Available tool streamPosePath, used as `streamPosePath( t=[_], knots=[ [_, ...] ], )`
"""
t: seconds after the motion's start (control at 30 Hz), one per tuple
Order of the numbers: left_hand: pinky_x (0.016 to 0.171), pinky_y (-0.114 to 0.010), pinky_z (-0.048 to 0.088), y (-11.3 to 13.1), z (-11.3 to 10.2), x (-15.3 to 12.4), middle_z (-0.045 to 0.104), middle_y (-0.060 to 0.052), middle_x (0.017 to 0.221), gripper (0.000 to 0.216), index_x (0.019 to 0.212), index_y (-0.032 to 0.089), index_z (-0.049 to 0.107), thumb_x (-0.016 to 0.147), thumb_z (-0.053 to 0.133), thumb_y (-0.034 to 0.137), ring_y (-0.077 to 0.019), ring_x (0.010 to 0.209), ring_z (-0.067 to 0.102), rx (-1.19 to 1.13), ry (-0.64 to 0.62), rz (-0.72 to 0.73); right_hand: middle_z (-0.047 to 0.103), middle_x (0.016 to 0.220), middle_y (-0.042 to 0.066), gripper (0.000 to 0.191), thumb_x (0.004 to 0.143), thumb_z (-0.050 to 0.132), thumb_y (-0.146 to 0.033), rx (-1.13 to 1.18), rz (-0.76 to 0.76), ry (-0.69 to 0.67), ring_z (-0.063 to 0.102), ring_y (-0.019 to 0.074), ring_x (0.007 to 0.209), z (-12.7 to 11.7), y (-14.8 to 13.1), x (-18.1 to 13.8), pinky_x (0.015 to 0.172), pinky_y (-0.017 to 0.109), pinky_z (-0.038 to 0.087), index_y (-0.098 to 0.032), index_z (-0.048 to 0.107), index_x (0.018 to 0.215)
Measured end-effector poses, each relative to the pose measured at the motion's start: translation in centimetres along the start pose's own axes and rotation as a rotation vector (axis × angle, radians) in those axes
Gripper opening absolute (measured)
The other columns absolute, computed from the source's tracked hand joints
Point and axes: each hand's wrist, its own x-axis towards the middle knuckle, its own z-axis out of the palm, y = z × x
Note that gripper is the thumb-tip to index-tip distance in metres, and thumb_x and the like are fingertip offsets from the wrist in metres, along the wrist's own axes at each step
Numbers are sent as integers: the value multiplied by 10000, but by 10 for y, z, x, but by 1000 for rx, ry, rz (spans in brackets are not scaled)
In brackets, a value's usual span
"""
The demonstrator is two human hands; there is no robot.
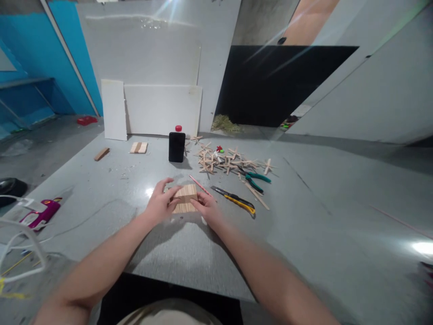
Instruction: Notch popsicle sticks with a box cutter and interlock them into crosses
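Observation:
Between my two hands is a bundle of wooden craft sticks (186,207) with a brown band round its middle. My left hand (161,201) grips its left side, thumb in front and index finger raised a little. On the right side, my right hand (207,206) pinches it with the thumb near the band. Just beyond the right hand lies a red-and-white pencil (200,184). A yellow-and-black utility knife (238,201) rests to the right of that hand.
Star-shaped stick pieces (223,160) are heaped behind green-handled pliers (253,177). A black phone (176,147) stands upright before a red-capped bottle (178,128). Another banded bundle (138,147) and a brown block (102,154) lie back left. A purple power strip (42,214) sits left.

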Motion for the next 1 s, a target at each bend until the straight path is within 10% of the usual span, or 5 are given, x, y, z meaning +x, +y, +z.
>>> streamPosePath(
  t=[0.53, 0.77, 1.0],
  knots=[
    [931, -411, 442, 15, 0, 0, 723, -103, 1153, 327, 1064, 225, 759, 1122, 443, 286, -234, 1025, 645, 378, -197, 421, 793, 1076, 53, 350, 984, 622, -577, -130, -33, -58, 707, 280, 1050, 7, -2, -10, 970, 442, 585, -284, 793, 1070],
    [934, -406, 461, 17, 0, 1, 742, -88, 1111, 295, 928, 215, 718, 1093, 551, 395, -236, 1051, 677, 314, -205, 418, 789, 1088, 51, 350, 972, 626, -550, -142, -51, -78, 714, 264, 1034, 12, -6, -12, 951, 406, 575, -259, 773, 1099],
    [906, -391, 556, 1, 9, -2, 715, -141, 1242, 251, 1222, 196, 678, 1029, 517, 192, -240, 1079, 703, 196, -92, 227, 778, 918, 43, 333, 938, 625, -532, -98, 2, 6, 725, 239, 810, 8, 1, -7, 724, 360, 591, -257, 730, 1095]
  ],
)
